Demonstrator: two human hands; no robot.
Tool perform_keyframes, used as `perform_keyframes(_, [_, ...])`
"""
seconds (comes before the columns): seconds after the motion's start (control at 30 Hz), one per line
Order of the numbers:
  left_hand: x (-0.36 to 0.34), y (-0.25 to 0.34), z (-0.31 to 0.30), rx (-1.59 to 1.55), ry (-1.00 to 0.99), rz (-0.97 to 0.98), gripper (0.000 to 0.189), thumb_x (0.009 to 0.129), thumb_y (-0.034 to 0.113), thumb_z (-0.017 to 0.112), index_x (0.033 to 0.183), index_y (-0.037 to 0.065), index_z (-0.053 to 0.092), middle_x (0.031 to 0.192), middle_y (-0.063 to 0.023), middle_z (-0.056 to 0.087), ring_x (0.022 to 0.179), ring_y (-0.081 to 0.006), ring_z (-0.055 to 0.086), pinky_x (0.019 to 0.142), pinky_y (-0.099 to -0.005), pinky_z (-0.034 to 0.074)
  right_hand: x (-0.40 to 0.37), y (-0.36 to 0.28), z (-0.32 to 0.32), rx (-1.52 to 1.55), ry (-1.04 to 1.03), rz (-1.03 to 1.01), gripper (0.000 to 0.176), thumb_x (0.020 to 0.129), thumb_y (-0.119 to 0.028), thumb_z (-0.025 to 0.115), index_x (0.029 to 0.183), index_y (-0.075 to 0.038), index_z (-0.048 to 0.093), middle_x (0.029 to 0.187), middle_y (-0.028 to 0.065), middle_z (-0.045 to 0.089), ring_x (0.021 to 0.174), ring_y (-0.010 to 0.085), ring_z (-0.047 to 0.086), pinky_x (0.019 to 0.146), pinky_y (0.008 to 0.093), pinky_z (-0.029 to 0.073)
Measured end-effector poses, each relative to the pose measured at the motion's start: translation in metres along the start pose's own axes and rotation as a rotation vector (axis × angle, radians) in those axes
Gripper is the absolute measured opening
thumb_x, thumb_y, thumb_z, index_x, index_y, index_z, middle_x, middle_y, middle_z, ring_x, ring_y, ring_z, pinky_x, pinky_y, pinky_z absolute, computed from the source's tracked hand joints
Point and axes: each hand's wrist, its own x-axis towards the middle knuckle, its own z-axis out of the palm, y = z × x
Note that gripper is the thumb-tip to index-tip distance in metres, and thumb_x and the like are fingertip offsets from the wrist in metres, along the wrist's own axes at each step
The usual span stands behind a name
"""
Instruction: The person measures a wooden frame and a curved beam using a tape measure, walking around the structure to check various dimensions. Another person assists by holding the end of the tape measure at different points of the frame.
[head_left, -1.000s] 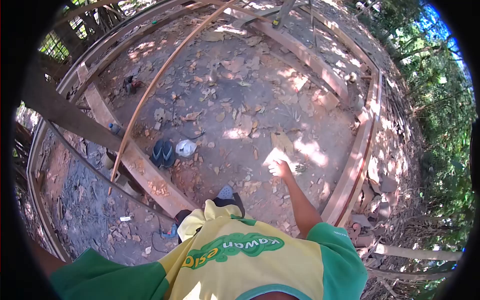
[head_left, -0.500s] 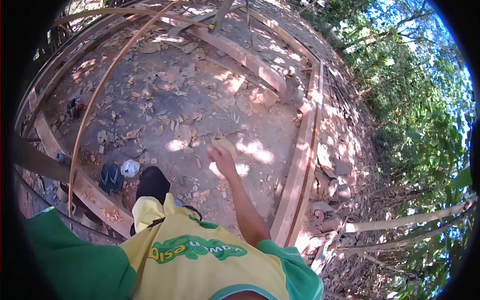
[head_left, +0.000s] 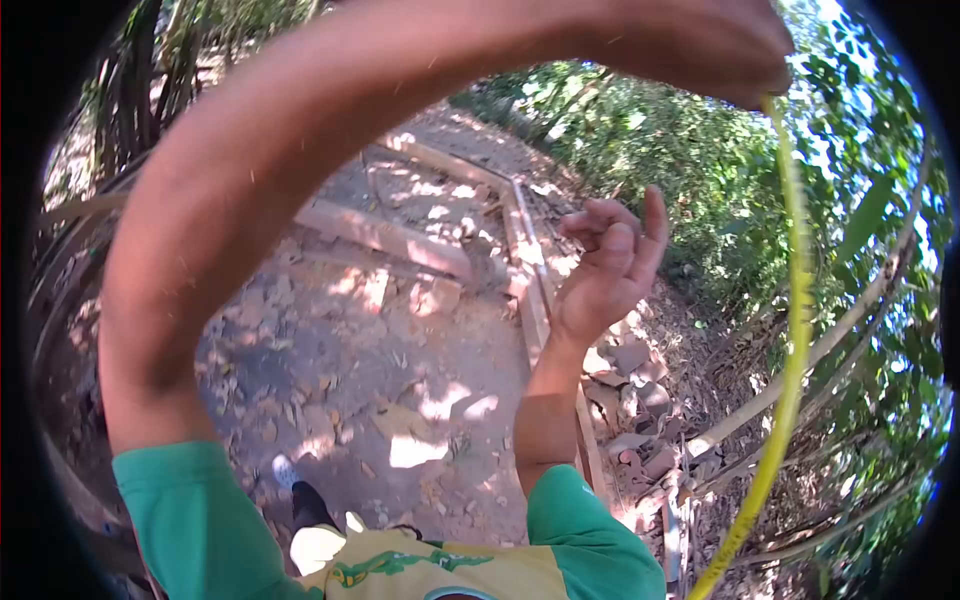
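Note:
My left arm arches across the top of the view, and my left hand [head_left: 735, 48] is at the upper right, its fingers mostly turned away. From it hangs a yellow measuring tape [head_left: 795, 330], a long curved strip with dark markings running down to the bottom edge. The tape appears pinched in that hand; its case is not visible. My right hand [head_left: 608, 265] is raised left of the tape, apart from it. One finger points up, the others are loosely bent and spread, and nothing shows in the palm.
Wooden beams lie on the ground, one [head_left: 385, 238] ahead and another [head_left: 528, 265] along the right. Broken tile-like pieces [head_left: 640, 385] are heaped beyond it. A pale pole [head_left: 770, 395] slants through the foliage at the right. Dry leaves litter the ground.
My left arm has come into view, lifted overhead with the yellow tape. My right hand has risen from low over the ground. The view has turned to the right.

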Motion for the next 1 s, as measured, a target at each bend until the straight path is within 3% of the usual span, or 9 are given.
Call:
perform_keyframes(0.07, [-0.064,-0.008,0.003,0.058,0.118,0.000,0.032,0.076,0.017,0.069,0.106,0.007,0.060,0.085,-0.0062,0.064,0.066,-0.0154,0.061,0.057,-0.0284,0.049,-0.002,0.024,0.027,0.041,0.047,0.002,0.062,0.086,-0.017,0.058,0.135,0.000,0.024,0.091,0.0118,0.059,0.068,0.0155,0.060,0.057,0.0262,0.051])
perform_keyframes(0.17, [-0.133,-0.029,0.022,0.116,0.299,0.005,0.013,0.080,0.017,0.056,0.079,0.004,0.056,0.069,-0.0043,0.056,0.066,-0.0130,0.059,0.051,-0.0250,0.051,-0.006,0.077,0.066,-0.001,0.072,-0.108,0.065,0.085,-0.014,0.056,0.138,-0.005,0.018,0.093,0.0130,0.058,0.066,0.0165,0.061,0.053,0.0265,0.051])
perform_keyframes(0.27, [-0.200,-0.067,0.065,0.119,0.048,0.023,0.020,0.085,0.017,0.054,0.070,0.004,0.057,0.067,-0.0055,0.056,0.062,-0.0108,0.056,0.043,-0.0237,0.048,-0.005,0.141,0.099,-0.054,0.022,-0.261,0.066,0.084,-0.007,0.053,0.139,-0.009,0.015,0.099,0.0189,0.057,0.063,0.0216,0.061,0.051,0.0290,0.053])
perform_keyframes(0.53, [-0.355,-0.173,0.067,-0.205,-0.282,-0.017,0.014,0.083,0.016,0.055,0.071,0.009,0.060,0.066,-0.0077,0.060,0.056,-0.0167,0.060,0.049,-0.0281,0.048,0.008,0.314,0.167,-0.258,0.201,-0.437,0.033,0.084,-0.028,0.059,0.090,0.004,0.053,0.070,0.0186,0.059,0.052,0.0239,0.059,0.047,0.0302,0.052])
perform_keyframes(0.63, [-0.429,-0.183,0.083,-0.094,-0.076,-0.220,0.016,0.079,0.018,0.060,0.094,0.012,0.056,0.076,-0.0080,0.062,0.061,-0.0200,0.062,0.053,-0.0293,0.050,0.011,0.365,0.181,-0.297,0.382,-0.384,0.030,0.086,-0.024,0.056,0.092,0.006,0.053,0.071,0.0225,0.060,0.057,0.0250,0.061,0.047,0.0325,0.055])
perform_keyframes(0.67, [-0.454,-0.181,0.087,-0.050,-0.009,-0.283,0.025,0.078,0.019,0.061,0.101,0.013,0.055,0.080,-0.0081,0.063,0.063,-0.0211,0.063,0.054,-0.0297,0.050,0.000,0.360,0.213,-0.513,0.382,-0.230,0.052,0.092,-0.046,0.043,0.102,0.003,0.057,0.070,0.0076,0.057,0.056,0.0130,0.053,0.046,0.0228,0.046])
perform_keyframes(0.8, [-0.606,-0.135,0.087,-0.386,0.018,-0.964,0.034,0.078,0.025,0.066,0.106,0.008,0.059,0.084,-0.0092,0.061,0.073,-0.0218,0.060,0.061,-0.0313,0.047,0.018,0.419,0.212,-0.245,0.435,-0.003,0.052,0.088,-0.051,0.046,0.082,-0.001,0.058,0.067,0.0043,0.052,0.055,0.0103,0.051,0.043,0.0205,0.043])
perform_keyframes(0.97, [-0.880,0.111,0.023,-0.592,-0.932,-2.022,0.032,0.083,0.029,0.056,0.103,0.005,0.059,0.095,-0.0156,0.062,0.087,-0.0288,0.061,0.074,-0.0362,0.047,0.041,0.487,0.249,-0.153,0.553,0.100,0.054,0.088,-0.053,0.046,0.074,-0.002,0.057,0.067,0.0055,0.053,0.059,0.0139,0.050,0.053,0.0267,0.044])
perform_keyframes(1.0, [-0.965,0.205,-0.015,-0.601,-1.409,-1.440,0.030,0.083,0.030,0.053,0.096,0.004,0.060,0.091,-0.0165,0.063,0.086,-0.0320,0.060,0.073,-0.0398,0.047,0.047,0.513,0.247,-0.189,0.512,0.080,0.054,0.088,-0.053,0.046,0.073,-0.002,0.057,0.067,0.0056,0.053,0.059,0.0144,0.050,0.054,0.0269,0.044])
